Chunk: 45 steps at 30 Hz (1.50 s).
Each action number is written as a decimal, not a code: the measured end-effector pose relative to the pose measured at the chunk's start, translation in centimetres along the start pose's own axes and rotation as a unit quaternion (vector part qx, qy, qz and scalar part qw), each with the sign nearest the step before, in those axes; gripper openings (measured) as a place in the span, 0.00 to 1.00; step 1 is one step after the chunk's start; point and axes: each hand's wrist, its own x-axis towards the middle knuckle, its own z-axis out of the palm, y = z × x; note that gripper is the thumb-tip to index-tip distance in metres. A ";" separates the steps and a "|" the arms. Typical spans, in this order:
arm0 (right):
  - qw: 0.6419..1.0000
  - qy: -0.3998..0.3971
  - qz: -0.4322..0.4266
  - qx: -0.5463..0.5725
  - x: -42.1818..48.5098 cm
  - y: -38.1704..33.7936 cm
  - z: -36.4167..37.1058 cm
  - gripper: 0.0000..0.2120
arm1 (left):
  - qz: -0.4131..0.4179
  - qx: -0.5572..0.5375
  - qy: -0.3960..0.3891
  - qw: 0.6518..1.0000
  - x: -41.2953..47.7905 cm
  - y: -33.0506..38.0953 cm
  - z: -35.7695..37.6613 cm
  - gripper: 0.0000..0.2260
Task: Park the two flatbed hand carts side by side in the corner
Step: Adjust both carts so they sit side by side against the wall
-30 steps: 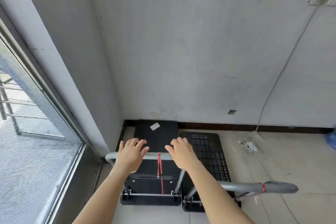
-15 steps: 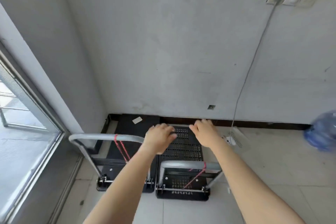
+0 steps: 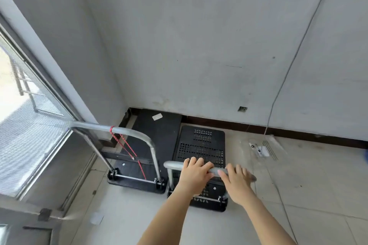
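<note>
Two black flatbed hand carts stand side by side in the room's corner. The left cart (image 3: pixel 155 137) has a solid deck, a white sticker and an upright silver handle (image 3: pixel 127 131) tied with red cord; it reaches the back wall. The right cart (image 3: pixel 201 143) has a perforated deck and stands a little back from the wall. My left hand (image 3: pixel 195 173) and my right hand (image 3: pixel 237 180) both rest on the right cart's silver handle (image 3: pixel 173 164), fingers curled over the bar.
The window and its sill (image 3: pixel 29 125) run along the left side. A grey cable (image 3: pixel 288 69) hangs down the back wall to the floor. A clear plastic wrapper (image 3: pixel 262 150) lies on the tiles to the right of the carts. A dark baseboard (image 3: pixel 298 134) lines the wall.
My hands left the left cart's handle, passed over the perforated deck, and now lie on the right cart's handle. The view swung right, then back.
</note>
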 end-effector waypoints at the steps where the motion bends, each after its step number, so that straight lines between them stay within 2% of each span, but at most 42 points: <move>1: 1.000 -0.005 0.000 -0.002 0.1 0.1 -0.2 0.13 | 0.001 0.001 -0.001 1.000 0.3 0.2 -0.1 0.15; 5: 0.984 -0.076 -0.086 -0.134 1.2 1.6 0.6 0.26 | -0.006 0.000 -0.007 1.000 1.4 0.7 -0.1 0.15; 8: 0.987 -0.032 -0.099 -0.125 2.0 2.4 0.6 0.28 | -0.007 -0.004 -0.010 1.000 2.2 0.6 0.1 0.16; 11: 0.985 -0.041 -0.103 -0.133 2.5 2.2 0.7 0.26 | 0.006 -0.008 -0.021 1.000 2.8 0.4 0.2 0.22; 15: 0.990 -0.047 -0.071 -0.114 2.9 2.1 0.7 0.14 | 0.023 -0.006 -0.056 0.998 3.1 0.2 -0.4 0.32; 17: 0.990 -0.033 -0.090 -0.101 2.8 1.9 0.5 0.16 | 0.024 -0.005 -0.061 0.998 3.1 0.0 -0.6 0.33; 18: 0.989 -0.035 -0.103 -0.101 2.8 1.8 0.6 0.16 | 0.023 -0.006 -0.063 0.998 3.2 -0.1 -0.7 0.34; 22: 0.996 -0.021 -0.066 -0.060 3.1 1.4 0.5 0.15 | 0.019 -0.009 -0.070 0.997 3.5 -0.5 -0.8 0.34; 24: 0.992 -0.025 -0.096 -0.079 3.2 1.3 0.8 0.15 | 0.018 -0.006 -0.073 0.997 3.6 -0.8 -0.8 0.35; 28: 0.992 -0.030 -0.080 -0.089 3.3 0.7 0.2 0.15 | 0.024 -0.003 -0.074 0.997 3.7 -1.4 -0.9 0.34; 30: 0.990 -0.062 -0.087 -0.096 3.3 0.3 -0.1 0.21 | 0.028 -0.006 -0.073 0.997 3.7 -1.6 -1.0 0.34; 32: 0.990 -0.059 -0.077 -0.104 3.4 0.2 0.3 0.28 | 0.029 -0.006 -0.075 0.997 3.7 -1.8 -1.1 0.34; 33: 0.989 -0.064 -0.082 -0.108 3.6 0.3 0.7 0.27 | 0.028 -0.006 -0.076 0.997 3.6 -1.9 -1.1 0.34; 35: 0.994 -0.055 -0.063 -0.074 3.7 -0.3 0.4 0.15 | 0.028 -0.005 -0.085 0.996 3.6 -2.1 -1.3 0.34; 36: 0.997 -0.044 -0.036 -0.057 3.9 -0.3 0.9 0.15 | 0.026 -0.006 -0.087 0.996 3.6 -2.2 -1.4 0.34; 37: 0.998 -0.041 -0.021 -0.051 4.0 -0.1 1.5 0.21 | 0.028 -0.006 -0.086 0.996 3.6 -2.3 -1.5 0.35; 38: 0.996 -0.062 -0.002 -0.056 4.0 -0.4 1.5 0.22 | 0.027 -0.007 -0.088 0.996 3.6 -2.3 -1.5 0.35; 40: 0.997 -0.054 -0.006 -0.060 4.1 -0.5 1.8 0.17 | 0.029 -0.010 -0.093 0.995 3.5 -2.5 -1.7 0.35; 43: 0.994 -0.086 -0.017 -0.061 4.0 -0.9 0.7 0.16 | 0.032 -0.013 -0.110 0.993 3.6 -2.8 -1.7 0.35; 45: 0.994 -0.089 -0.042 -0.056 3.9 -1.4 -0.7 0.16 | 0.024 -0.016 -0.126 0.992 4.1 -3.2 -2.0 0.29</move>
